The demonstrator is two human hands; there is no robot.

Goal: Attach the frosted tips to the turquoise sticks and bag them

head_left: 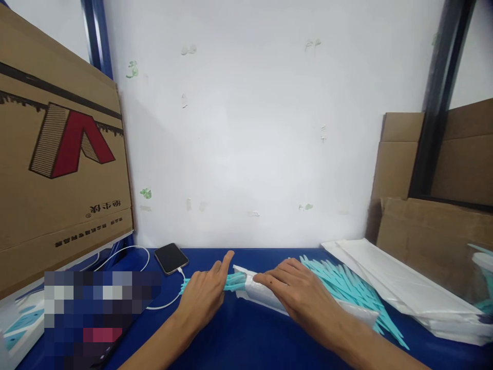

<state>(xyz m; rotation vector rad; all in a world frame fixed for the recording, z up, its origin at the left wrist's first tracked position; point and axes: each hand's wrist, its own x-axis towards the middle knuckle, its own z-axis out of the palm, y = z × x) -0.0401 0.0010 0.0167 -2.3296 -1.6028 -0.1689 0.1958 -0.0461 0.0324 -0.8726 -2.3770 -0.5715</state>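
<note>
My left hand (206, 290) is wrapped around a bundle of thin teal plastic sticks (234, 281), its index finger stretched out. Their right ends lie in the mouth of a white bubble pouch (265, 297), and their left ends poke out behind my hand. Over the pouch lies my right hand (295, 285), gripping it near the opening, with the thumb close to the rim. Its far end shows to the right beneath my forearm. Just beyond my right hand, a loose pile of more teal sticks (350, 288) spreads over the blue tabletop (231, 339).
White flat pouches (400, 288) are stacked at the right. A phone (171, 258) with a white cable lies at the back left. A large printed carton (65, 154) stands on the left, cardboard (431, 246) on the right. A white wall (239, 128) closes the back.
</note>
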